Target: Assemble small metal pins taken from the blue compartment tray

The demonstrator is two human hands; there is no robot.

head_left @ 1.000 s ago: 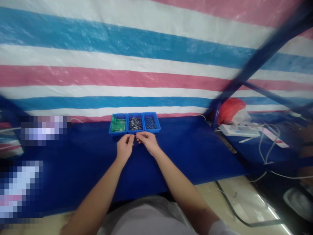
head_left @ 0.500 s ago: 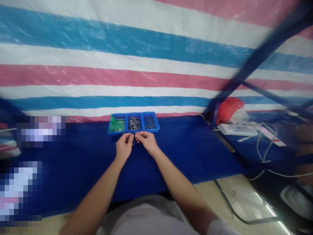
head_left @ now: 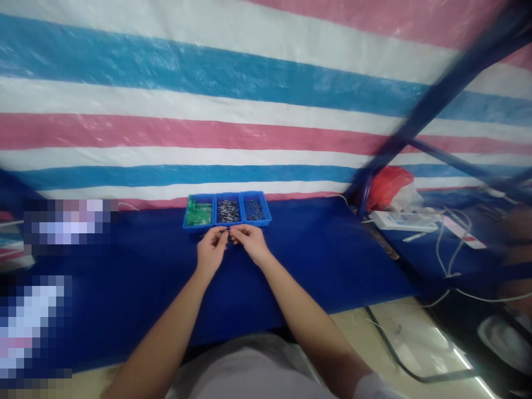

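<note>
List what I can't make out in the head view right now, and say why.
All in the head view:
Small piece between the left hand and right hand: tiny and mostly covered by them.
Green pieces: too blurred to identify.
Metal pieces: heaped, too small to count.
Red bag: its own sides hide any contents.
Pixelated patches at left: coarse blocks mask everything behind.
Shape at right: blurred, cut off by the edge.

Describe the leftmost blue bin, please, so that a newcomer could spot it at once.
Below the striped sheet, find the blue table. At its far edge, three blue bins stand in a row. The leftmost bin alone holds green pieces; its neighbours hold metal pieces.
</note>
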